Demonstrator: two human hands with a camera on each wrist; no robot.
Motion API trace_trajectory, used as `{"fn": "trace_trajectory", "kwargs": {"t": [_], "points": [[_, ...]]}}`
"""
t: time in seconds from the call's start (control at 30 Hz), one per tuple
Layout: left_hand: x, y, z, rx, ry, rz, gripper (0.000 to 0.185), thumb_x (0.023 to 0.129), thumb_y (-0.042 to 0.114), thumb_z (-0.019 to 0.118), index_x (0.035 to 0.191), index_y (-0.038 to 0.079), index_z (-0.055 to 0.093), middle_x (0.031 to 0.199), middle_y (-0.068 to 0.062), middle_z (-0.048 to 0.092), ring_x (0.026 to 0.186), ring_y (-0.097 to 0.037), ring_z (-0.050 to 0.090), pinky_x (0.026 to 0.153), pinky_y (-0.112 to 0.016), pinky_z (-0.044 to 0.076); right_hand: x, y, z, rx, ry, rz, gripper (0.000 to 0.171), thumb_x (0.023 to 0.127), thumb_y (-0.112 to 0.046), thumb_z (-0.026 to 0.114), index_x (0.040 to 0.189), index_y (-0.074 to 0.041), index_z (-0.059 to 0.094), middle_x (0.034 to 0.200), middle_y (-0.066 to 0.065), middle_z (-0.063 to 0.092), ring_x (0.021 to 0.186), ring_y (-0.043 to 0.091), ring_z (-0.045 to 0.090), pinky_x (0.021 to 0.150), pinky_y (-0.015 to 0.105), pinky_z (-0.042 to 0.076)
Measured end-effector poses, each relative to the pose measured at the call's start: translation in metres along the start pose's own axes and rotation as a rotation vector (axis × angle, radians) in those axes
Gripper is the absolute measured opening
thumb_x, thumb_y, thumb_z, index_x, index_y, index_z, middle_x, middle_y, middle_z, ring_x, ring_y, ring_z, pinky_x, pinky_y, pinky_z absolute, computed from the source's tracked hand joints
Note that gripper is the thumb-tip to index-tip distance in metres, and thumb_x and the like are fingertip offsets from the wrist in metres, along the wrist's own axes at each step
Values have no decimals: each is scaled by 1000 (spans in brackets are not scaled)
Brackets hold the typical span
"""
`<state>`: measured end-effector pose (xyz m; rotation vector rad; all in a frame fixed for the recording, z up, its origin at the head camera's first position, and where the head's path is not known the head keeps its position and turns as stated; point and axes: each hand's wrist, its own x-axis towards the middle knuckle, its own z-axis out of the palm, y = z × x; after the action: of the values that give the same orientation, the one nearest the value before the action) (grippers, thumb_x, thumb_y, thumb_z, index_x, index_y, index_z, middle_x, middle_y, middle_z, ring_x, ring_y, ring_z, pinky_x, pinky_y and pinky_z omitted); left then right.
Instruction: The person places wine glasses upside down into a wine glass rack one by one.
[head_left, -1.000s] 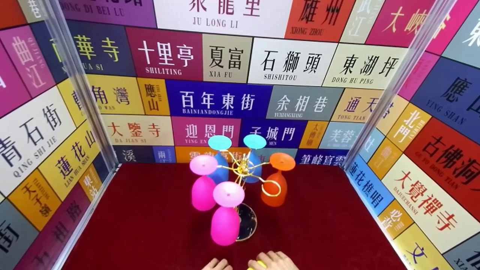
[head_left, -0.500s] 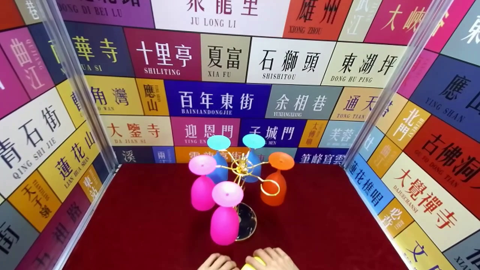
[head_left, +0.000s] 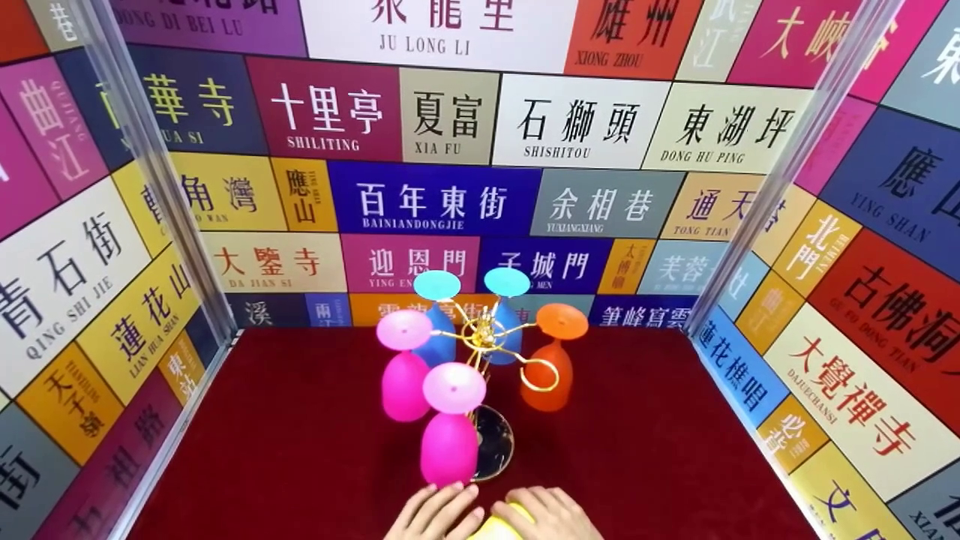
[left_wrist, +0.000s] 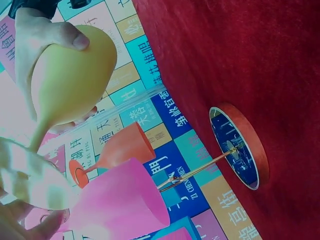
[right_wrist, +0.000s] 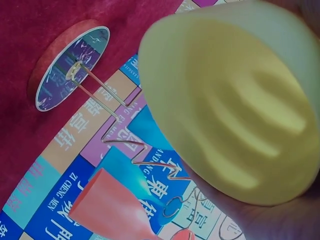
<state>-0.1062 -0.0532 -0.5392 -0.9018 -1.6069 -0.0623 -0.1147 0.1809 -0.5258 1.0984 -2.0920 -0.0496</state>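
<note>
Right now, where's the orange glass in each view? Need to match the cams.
Head: orange glass right of centre, hanging bowl-down on the right side of the gold rack.
Left wrist: orange glass left of centre, lying sideways between the yellow glass and a pink glass.
Right wrist: orange glass bottom left, below the yellow glass.
Shared landmark: the rack's round base on the red cloth.
</note>
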Motion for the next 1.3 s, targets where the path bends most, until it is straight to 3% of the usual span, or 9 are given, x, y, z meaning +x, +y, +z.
{"fn": "trace_trajectory", "kwargs": {"t": [0.13,0.3,0.37,0.43,0.6,0.87,1.03,1.3], "points": [[10,-6,-6,-54,66,-23,37,100,31,34,123,7,51,119,-15,64,112,-27,60,108,-43,38,4,3,-3,28,63,11,40,87,-58,47,106,-26,62,99,-7,62,85,10,60,72,25,49],[23,-11,-15,-206,191,-120,33,99,23,42,117,-3,52,113,-25,64,108,-32,62,105,-39,41,9,8,-10,86,124,52,42,83,-57,53,107,-24,64,100,-5,64,88,11,62,74,26,51],[26,-13,-15,-245,256,-138,29,98,17,44,113,-7,53,109,-28,64,105,-35,62,104,-39,43,11,10,-14,129,138,85,46,80,-58,56,108,-23,65,102,-5,65,90,11,62,75,27,52],[24,-15,-15,-260,275,-132,28,99,14,41,112,-8,53,110,-31,62,107,-38,61,105,-40,41,13,15,-17,162,174,98,49,77,-58,60,108,-21,66,103,-3,65,91,13,62,76,29,52],[14,-16,-13,-211,232,-105,38,102,22,31,119,-6,51,117,-33,58,116,-44,54,109,-46,35,19,28,-23,229,262,93,57,66,-51,70,108,-13,66,104,3,66,90,18,63,76,32,52],[6,-5,-12,-176,219,-199,48,101,35,31,124,-1,52,127,-28,54,126,-45,44,112,-47,30,34,35,-28,362,384,152,72,45,-39,81,105,-3,65,101,7,65,89,20,63,78,29,50],[2,-3,-10,-163,234,-211,46,100,35,35,122,0,54,127,-28,55,126,-46,45,112,-46,30,45,34,-35,465,429,272,83,35,-25,88,108,3,61,101,9,64,90,19,62,88,19,48],[-18,-1,1,-62,213,-198,44,101,35,33,125,4,54,131,-27,53,127,-47,43,112,-47,30,65,23,-59,671,419,524,82,39,-5,87,114,4,54,97,4,63,78,8,57,70,14,47]]}}
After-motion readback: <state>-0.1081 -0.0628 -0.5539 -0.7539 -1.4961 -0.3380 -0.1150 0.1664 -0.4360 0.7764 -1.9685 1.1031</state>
